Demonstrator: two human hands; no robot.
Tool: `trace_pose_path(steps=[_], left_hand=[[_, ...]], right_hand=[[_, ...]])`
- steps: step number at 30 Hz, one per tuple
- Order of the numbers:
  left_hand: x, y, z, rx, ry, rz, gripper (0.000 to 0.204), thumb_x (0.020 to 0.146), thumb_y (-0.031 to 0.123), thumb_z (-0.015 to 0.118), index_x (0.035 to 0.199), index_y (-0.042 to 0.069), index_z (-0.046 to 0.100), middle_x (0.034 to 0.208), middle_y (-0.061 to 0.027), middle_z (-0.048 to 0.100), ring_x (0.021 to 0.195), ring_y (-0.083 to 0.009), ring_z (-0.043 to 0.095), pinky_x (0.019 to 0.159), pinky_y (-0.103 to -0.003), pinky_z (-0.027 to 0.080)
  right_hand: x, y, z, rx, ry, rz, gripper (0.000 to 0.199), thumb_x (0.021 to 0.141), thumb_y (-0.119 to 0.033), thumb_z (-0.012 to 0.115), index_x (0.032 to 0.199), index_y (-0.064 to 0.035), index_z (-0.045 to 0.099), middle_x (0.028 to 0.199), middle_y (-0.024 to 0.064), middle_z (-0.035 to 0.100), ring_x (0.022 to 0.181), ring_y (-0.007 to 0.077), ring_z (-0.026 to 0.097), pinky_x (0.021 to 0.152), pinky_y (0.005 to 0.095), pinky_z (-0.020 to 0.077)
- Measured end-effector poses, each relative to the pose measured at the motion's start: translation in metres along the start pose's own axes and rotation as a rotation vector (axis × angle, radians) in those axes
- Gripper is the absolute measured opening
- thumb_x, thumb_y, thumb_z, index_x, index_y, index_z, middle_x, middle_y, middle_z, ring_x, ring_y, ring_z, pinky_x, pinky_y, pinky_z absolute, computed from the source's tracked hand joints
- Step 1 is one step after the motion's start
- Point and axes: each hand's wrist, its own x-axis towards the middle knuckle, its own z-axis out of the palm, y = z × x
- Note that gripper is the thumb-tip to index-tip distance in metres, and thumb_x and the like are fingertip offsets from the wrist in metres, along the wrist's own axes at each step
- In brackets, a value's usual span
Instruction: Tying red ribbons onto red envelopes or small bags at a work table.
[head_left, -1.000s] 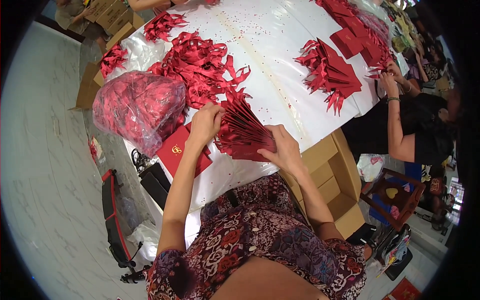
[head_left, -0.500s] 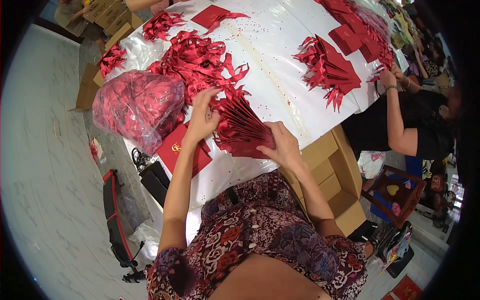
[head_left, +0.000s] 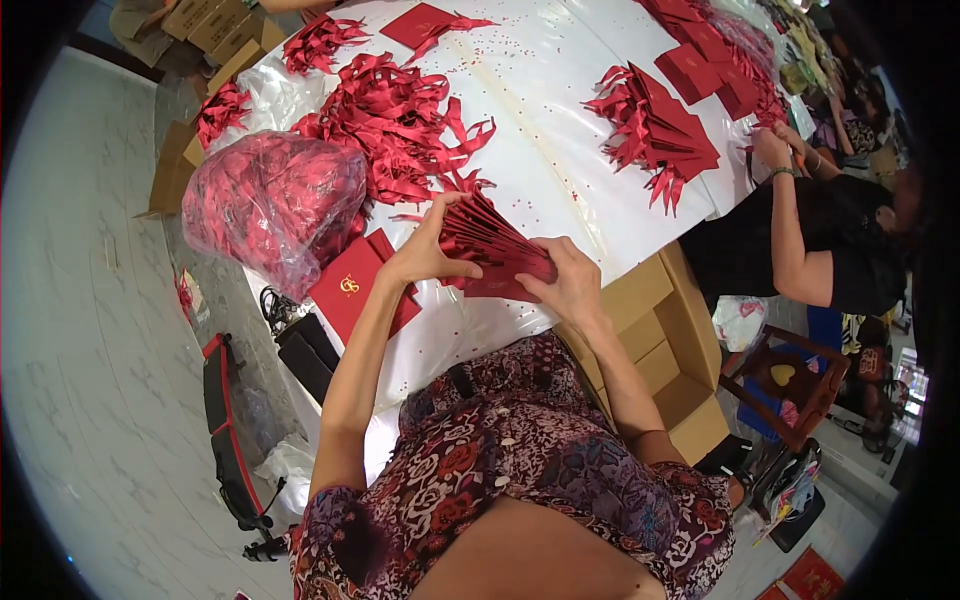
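Observation:
I hold a fanned stack of red cards point(head_left: 492, 245) with both hands over the near edge of the white-covered table point(head_left: 560, 130). My left hand point(head_left: 425, 250) grips the stack's left side, thumb and fingers spread along the cards. My right hand point(head_left: 568, 280) clasps the lower right corner. Just beyond the stack lies a heap of red ribbon bows point(head_left: 395, 115). A red card with a gold emblem point(head_left: 350, 290) rests at the table edge by my left forearm.
A clear bag of red ribbons point(head_left: 270, 200) sits left of the heap. Another pile of ribboned cards point(head_left: 655, 130) lies farther right, near another person's hand point(head_left: 770, 150). An open cardboard box point(head_left: 665, 350) stands at my right, a wooden stool point(head_left: 790, 385) beyond it.
Both hands have stayed on the card stack, shifting it slightly toward me; my left hand has slid lower along the fanned edge.

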Motion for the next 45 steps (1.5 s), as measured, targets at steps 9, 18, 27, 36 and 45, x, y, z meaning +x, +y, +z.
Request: trace_pose_path(steps=[9, 18, 27, 36, 45], left_hand=[[-0.024, -0.009, 0.022, 0.046, 0.106, 0.077, 0.132, 0.05, 0.022, 0.098, 0.155, 0.008, 0.019, 0.15, -0.02, 0.035, 0.14, -0.0353, 0.035, 0.117, -0.045, 0.031], [-0.014, -0.011, 0.034, -0.067, 0.197, 0.076, 0.11, 0.054, 0.02, 0.096, 0.147, 0.007, 0.038, 0.131, -0.0147, 0.053, 0.121, -0.0283, 0.054, 0.104, -0.04, 0.045], [-0.006, -0.013, 0.043, 0.141, 0.398, 0.314, 0.073, 0.054, 0.016, 0.092, 0.118, 0.011, 0.058, 0.119, -0.0067, 0.063, 0.114, -0.0297, 0.055, 0.097, -0.04, 0.045], [-0.004, -0.017, 0.041, 0.307, 0.376, 0.293, 0.082, 0.054, 0.021, 0.093, 0.126, 0.011, 0.055, 0.122, -0.0075, 0.06, 0.119, -0.0309, 0.052, 0.103, -0.043, 0.041], [-0.009, -0.015, 0.062, -0.022, 0.295, 0.226, 0.092, 0.059, 0.017, 0.094, 0.135, 0.004, 0.043, 0.13, -0.0148, 0.05, 0.122, -0.0273, 0.053, 0.103, -0.037, 0.045]], right_hand=[[0.01, 0.001, -0.018, -0.039, -0.05, -0.111, 0.053, 0.066, -0.023, 0.085, 0.113, -0.0089, 0.065, 0.097, 0.0092, 0.065, 0.087, 0.0308, 0.064, 0.077, 0.041, 0.05], [0.005, 0.016, -0.009, -0.044, -0.026, -0.118, 0.05, 0.068, -0.027, 0.085, 0.109, -0.009, 0.065, 0.094, 0.0088, 0.065, 0.085, 0.0312, 0.063, 0.075, 0.041, 0.0497], [0.017, 0.01, -0.026, -0.152, 0.027, -0.193, 0.054, 0.068, -0.033, 0.085, 0.11, -0.0064, 0.065, 0.098, 0.0093, 0.065, 0.093, 0.0313, 0.062, 0.083, 0.0407, 0.0462], [-0.021, 0.077, -0.008, 0.292, 0.145, 0.112, 0.077, 0.062, -0.037, 0.093, 0.124, -0.0045, 0.06, 0.115, 0.0097, 0.061, 0.112, 0.0253, 0.058, 0.101, 0.0363, 0.0419], [-0.03, 0.068, 0.04, 0.752, 0.301, 0.206, 0.074, 0.071, -0.007, 0.089, 0.127, -0.0028, 0.041, 0.115, 0.0084, 0.056, 0.11, 0.0177, 0.055, 0.099, 0.0316, 0.0444]])
